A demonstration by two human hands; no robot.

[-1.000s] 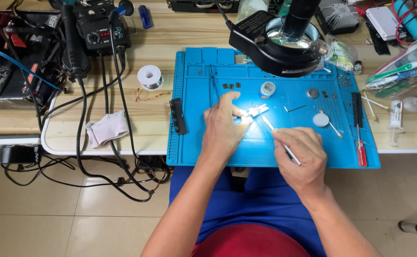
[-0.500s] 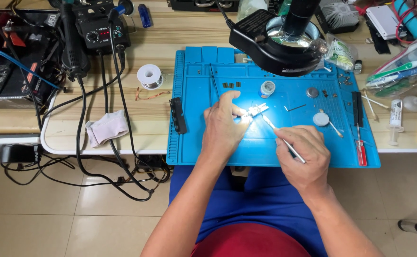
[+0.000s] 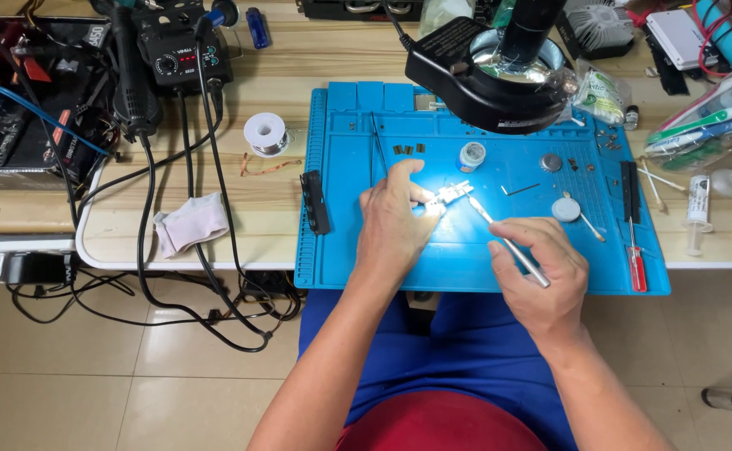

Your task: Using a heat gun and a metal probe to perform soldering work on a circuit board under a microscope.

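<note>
Hands meet near the middle of the blue work mat (image 3: 358,250), which lies at the front edge of the wooden bench (image 3: 316,58). The left hand (image 3: 393,219) rests palm down on the mat, fingers curled and pinching a small bright metal part (image 3: 452,194) at its left end; the part sits under the glare of the ring-lit magnifier (image 3: 499,75), its long axis running roughly left to right with a slight tilt toward the far edge. The right hand (image 3: 541,276) is closed around a slim metal tool (image 3: 508,246) held like a pen. The tool's long axis runs diagonally, its handle toward the near right corner of the mat and its tip pointing up and left, ending just at the part's right side; whether the tip touches cannot be told.

A small round tin (image 3: 471,155) stands just beyond the part, toward the far edge. A red-handled screwdriver (image 3: 635,250) lies along the mat's right edge. A solder spool (image 3: 266,134) sits on the bench just left of the mat, and a crumpled pale cloth (image 3: 191,221) lies nearer the front edge, well left
</note>
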